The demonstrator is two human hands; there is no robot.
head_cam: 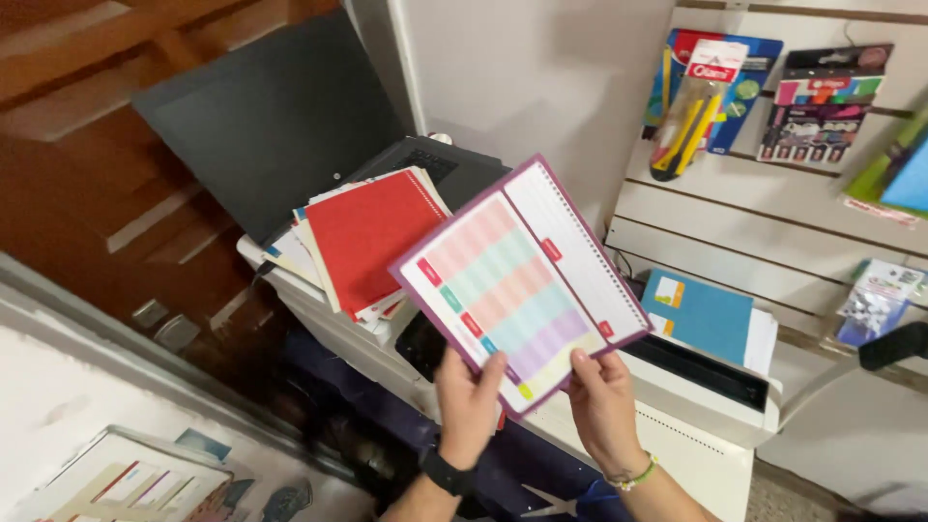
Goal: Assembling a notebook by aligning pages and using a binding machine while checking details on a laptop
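Note:
A purple-edged spiral planner page with pastel colour bands and a lined part is held up in front of me. My left hand, with a black watch on its wrist, grips the page's lower edge. My right hand, with a green bracelet on its wrist, grips the same edge a little to the right. Behind the page lies a red-covered notebook on a stack of papers.
A black open laptop sits on a white printer behind the stack. A blue notebook lies to the right. Packaged cutters and markers hang on the slat wall. Colourful sheets lie at lower left.

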